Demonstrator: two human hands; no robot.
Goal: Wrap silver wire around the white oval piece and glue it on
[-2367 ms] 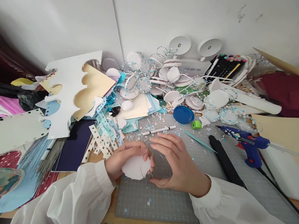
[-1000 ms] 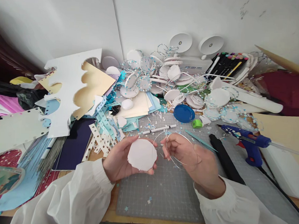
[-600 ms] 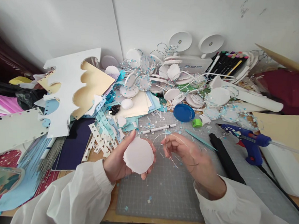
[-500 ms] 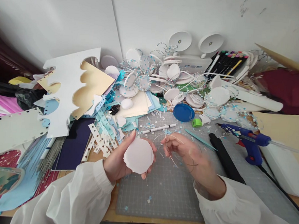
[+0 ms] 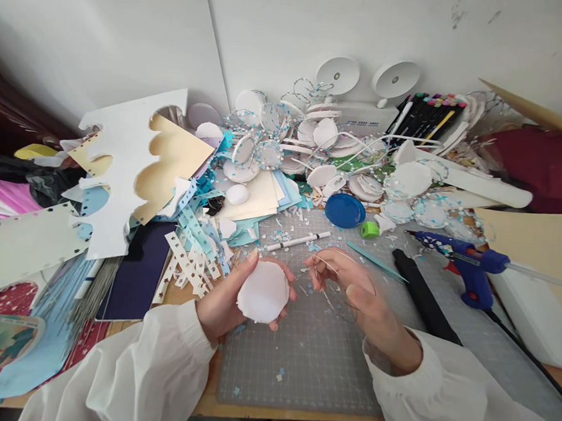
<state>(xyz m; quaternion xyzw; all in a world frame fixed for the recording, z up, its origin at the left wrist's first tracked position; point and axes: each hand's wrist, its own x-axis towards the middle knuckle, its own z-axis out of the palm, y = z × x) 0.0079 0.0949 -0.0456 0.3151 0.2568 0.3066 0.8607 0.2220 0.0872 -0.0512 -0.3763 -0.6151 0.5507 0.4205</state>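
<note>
My left hand (image 5: 229,300) is wrapped round a white disc (image 5: 263,293) with a slightly ragged rim, its flat face turned up toward me. To the right of it, my right hand (image 5: 348,282) has its fingers curled round a thin looped wire (image 5: 338,256), which arcs over and below the fingertips. The wire and the disc are apart. Both hands are above a grey cutting mat (image 5: 298,372). Just beyond them lie a white pen (image 5: 298,241) with dark bands and a round blue lid (image 5: 345,211).
White discs with beaded wire loops (image 5: 270,155) pile up along the wall. A blue glue gun (image 5: 474,269) and a black rod-like case (image 5: 424,297) lie at the right. Cut card (image 5: 121,161), paper strips (image 5: 188,262) and a bundle of wires (image 5: 97,287) crowd the left.
The wire loop has come away from the disc's edge with my right hand. The disc has tilted and shifted slightly in my left hand.
</note>
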